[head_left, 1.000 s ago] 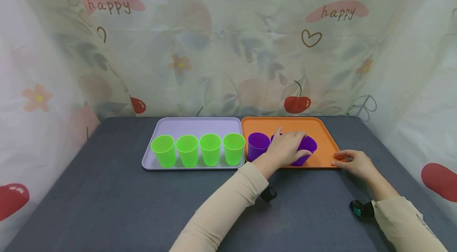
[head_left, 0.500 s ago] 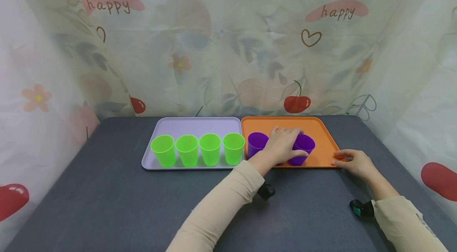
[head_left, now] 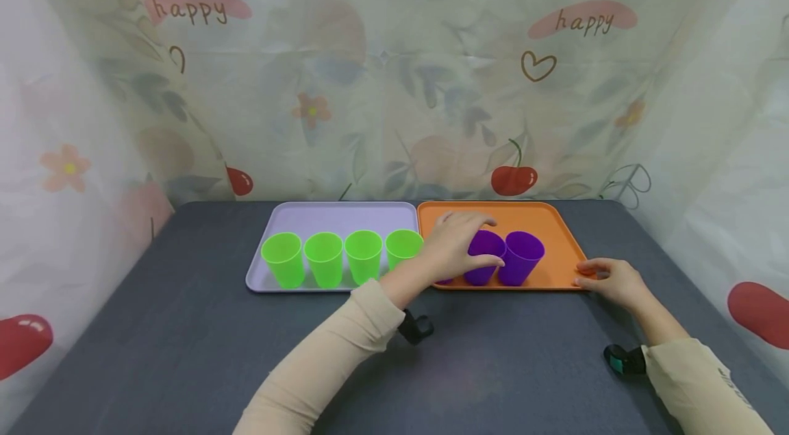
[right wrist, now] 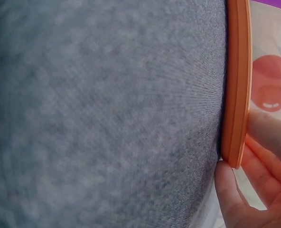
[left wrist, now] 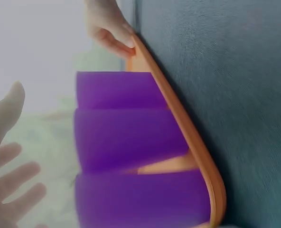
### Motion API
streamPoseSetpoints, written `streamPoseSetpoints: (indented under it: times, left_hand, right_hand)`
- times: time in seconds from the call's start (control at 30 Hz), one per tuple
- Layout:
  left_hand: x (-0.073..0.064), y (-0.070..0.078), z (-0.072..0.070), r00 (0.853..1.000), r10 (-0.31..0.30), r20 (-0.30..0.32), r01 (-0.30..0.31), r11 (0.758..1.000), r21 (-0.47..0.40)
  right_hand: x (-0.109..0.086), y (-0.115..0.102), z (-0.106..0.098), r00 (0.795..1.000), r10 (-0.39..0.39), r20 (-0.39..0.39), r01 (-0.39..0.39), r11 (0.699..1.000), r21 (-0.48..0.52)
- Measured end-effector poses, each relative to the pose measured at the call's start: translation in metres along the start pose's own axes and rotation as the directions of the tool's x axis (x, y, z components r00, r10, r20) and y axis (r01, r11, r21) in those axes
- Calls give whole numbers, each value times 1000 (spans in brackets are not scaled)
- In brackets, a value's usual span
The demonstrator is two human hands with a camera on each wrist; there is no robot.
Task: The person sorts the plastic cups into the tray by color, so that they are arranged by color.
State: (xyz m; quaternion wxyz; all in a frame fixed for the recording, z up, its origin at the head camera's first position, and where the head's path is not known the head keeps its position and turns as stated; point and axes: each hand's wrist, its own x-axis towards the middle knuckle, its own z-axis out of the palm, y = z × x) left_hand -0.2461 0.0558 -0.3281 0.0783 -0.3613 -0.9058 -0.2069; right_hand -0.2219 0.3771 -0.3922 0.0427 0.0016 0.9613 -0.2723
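In the head view my left hand [head_left: 457,244] is over the left part of the orange tray [head_left: 564,253], fingers spread and holding nothing. Just right of it stand two purple cups, the middle cup [head_left: 484,264] and the right cup [head_left: 522,258], rims nearly touching. A third purple cup [left wrist: 140,199] is mostly hidden behind that hand but shows in the left wrist view, near the tray's rounded corner. My right hand [head_left: 616,282] pinches the tray's front right corner; its thumb and fingers lie around the orange rim [right wrist: 238,85] in the right wrist view.
A lilac tray [head_left: 345,214] adjoins the orange one on the left. On it several green cups [head_left: 323,262] stand in a row, the rightmost partly behind my left wrist. Both trays lie on a dark grey table [head_left: 493,366], with a printed curtain [head_left: 382,79] behind.
My left hand has moved left, away from the middle and right purple cups, which now show in full view. The right purple cup has shifted slightly left. My right hand stays at the tray corner.
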Motion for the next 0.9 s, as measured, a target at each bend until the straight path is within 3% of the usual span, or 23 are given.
streamPoseSetpoints:
  times: [0.17,0.33,0.47,0.67,0.8,0.9]
  left_hand:
    - [-30,-16,-16,996,44,-79,-48,998,-50]
    - [-65,-39,-27,989,31,-144,-45,994,-97]
    - [-92,-60,-31,975,22,-222,-39,997,-70]
    - [-136,-89,-45,955,-39,-293,34,999,-21]
    - [-165,-106,-64,924,-109,-366,134,990,45]
    - [-181,-116,-78,892,-108,-439,182,974,131]
  right_hand:
    - [1,-2,0,1000,6,-1,-6,1000,-6]
    - [3,-2,0,1000,15,-5,-15,1000,-20]
    - [2,-2,1,1000,-4,-26,3,999,-37]
    - [-5,-12,4,989,-71,-131,57,992,-111]
    - [-12,-35,1,970,-107,-216,82,989,-122]
    - [-20,-63,-3,942,-183,-281,160,982,-105]
